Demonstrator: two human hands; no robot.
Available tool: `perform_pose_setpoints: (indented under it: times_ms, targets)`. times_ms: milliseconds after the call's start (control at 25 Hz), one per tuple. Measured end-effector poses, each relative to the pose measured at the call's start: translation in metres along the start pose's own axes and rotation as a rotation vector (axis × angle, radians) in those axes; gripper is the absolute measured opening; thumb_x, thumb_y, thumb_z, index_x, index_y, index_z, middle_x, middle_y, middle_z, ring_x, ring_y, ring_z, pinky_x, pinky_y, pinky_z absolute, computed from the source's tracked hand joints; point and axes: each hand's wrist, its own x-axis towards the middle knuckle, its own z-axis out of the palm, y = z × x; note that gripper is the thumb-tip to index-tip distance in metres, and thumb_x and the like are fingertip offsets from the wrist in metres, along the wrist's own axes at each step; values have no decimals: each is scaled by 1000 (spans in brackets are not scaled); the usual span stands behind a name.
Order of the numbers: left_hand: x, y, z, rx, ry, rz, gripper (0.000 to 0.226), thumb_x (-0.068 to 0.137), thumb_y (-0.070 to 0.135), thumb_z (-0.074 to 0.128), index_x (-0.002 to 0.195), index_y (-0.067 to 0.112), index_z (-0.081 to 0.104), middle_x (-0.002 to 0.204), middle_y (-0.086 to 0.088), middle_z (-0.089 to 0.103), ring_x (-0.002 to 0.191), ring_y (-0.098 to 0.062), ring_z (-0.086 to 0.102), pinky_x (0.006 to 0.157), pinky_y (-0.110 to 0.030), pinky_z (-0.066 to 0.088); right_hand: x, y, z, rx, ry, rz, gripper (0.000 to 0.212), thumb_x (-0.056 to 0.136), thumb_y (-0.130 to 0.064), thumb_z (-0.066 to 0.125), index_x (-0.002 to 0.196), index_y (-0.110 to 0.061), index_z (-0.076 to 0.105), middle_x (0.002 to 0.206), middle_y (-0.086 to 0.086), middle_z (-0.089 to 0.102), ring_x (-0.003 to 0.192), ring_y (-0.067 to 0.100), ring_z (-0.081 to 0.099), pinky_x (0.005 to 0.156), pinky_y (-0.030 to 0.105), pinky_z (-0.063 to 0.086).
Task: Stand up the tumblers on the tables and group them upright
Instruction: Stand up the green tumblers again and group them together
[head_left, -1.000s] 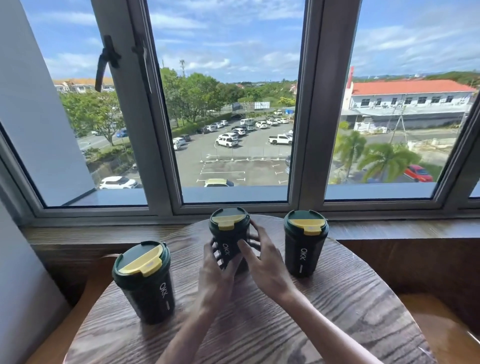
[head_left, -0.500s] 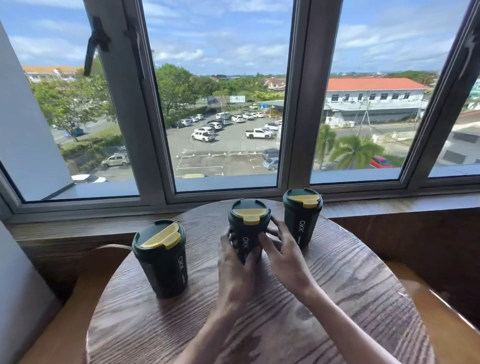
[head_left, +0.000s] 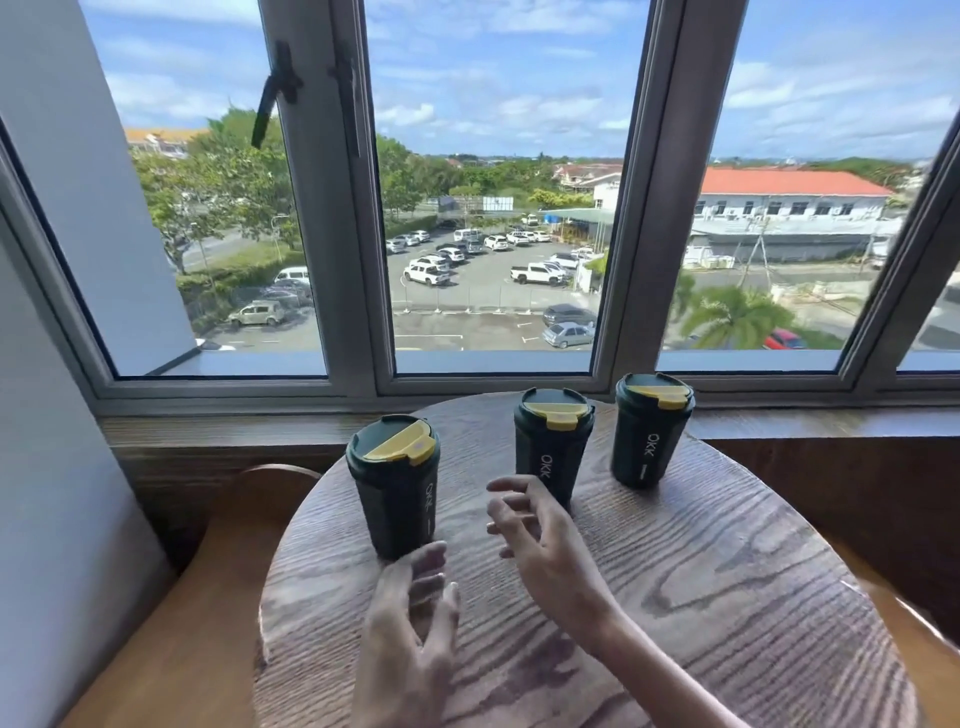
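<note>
A wide window (head_left: 488, 197) with grey frames fills everything from nine o'clock round to three o'clock, looking out on a car park, trees and a red-roofed building. Under it runs a wooden sill (head_left: 810, 421). Closer in, the round wooden table (head_left: 701, 597) takes up the lower middle of my view, its grain dark and wavy, and the curved back of a wooden chair (head_left: 270, 478) shows at about nine o'clock beside the table's edge.

Three dark green tumblers with yellow lid tabs stand upright on the table in a loose row, apart from one another. The left tumbler (head_left: 396, 488) sits nearest me, at about eleven o'clock from my hands. The middle tumbler (head_left: 551, 447) stands at twelve o'clock, further back. The right tumbler (head_left: 651, 429) is at about one o'clock, close to the table's far edge by the sill.

My right hand (head_left: 545, 540) hovers over the table just in front of the middle tumbler, fingers loosely curled and spread, holding nothing; I cannot tell whether the fingertips brush the cup. My left hand (head_left: 410, 623) is at six o'clock, lower in view, fingers relaxed and pointing toward the base of the left tumbler, just short of it, also holding nothing
</note>
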Motion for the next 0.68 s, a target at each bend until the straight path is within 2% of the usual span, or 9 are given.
perform_pose_setpoints:
  times_ms: [80,160,200,320,400,480,600,680]
  targets:
    - [2,-6,-13,-22,117,18,37,89,8,62,112,37,55,117,5,62,101,-1,62,81,-15,45,12,-7,17,9,-45,5,38,95,-51,50,125,-29,55,116,-6,65,106,8,66,92,39,58]
    - [5,-7,-20,-88,149,12,41,92,15,58,129,28,48,128,7,55,105,15,56,87,-15,42,27,-12,33,55,-100,20,47,95,-56,42,132,-28,51,127,-4,61,116,8,61,99,40,54]
    - [6,-5,-18,-121,122,0,46,93,23,55,136,28,42,134,9,52,110,19,52,93,-17,41,35,-14,41,111,-120,53,45,98,-55,37,133,-30,50,130,-5,60,120,9,59,102,41,51]
    - [11,3,-6,-199,87,-58,61,88,43,45,147,37,28,150,15,38,137,5,34,118,-35,28,51,-20,58,339,-181,175,46,104,-53,26,133,-31,54,132,-5,63,126,14,58,109,41,45]
    - [14,9,-2,-236,99,-71,63,91,46,42,150,38,22,156,19,24,143,4,19,123,-35,15,53,-19,65,397,-196,230,51,103,-56,25,132,-31,59,128,-6,67,124,14,59,110,38,44]
    - [20,9,-3,-277,119,-107,57,98,43,40,151,35,18,156,21,18,144,4,14,123,-32,9,44,-18,67,394,-194,223,48,104,-54,25,130,-32,59,119,-14,70,117,4,63,105,30,48]
    - [38,5,-17,-360,92,-149,48,100,43,29,147,34,32,153,12,36,140,-2,31,121,-35,20,25,-13,65,422,-107,164,35,106,-44,28,129,-36,52,111,-26,68,110,-10,62,98,22,49]
    - [54,9,-26,-427,8,-189,42,97,50,28,130,38,53,136,14,57,126,5,47,117,-32,28,13,-14,59,398,-38,137,33,107,-42,28,131,-33,49,117,-24,65,109,-14,59,96,17,48]
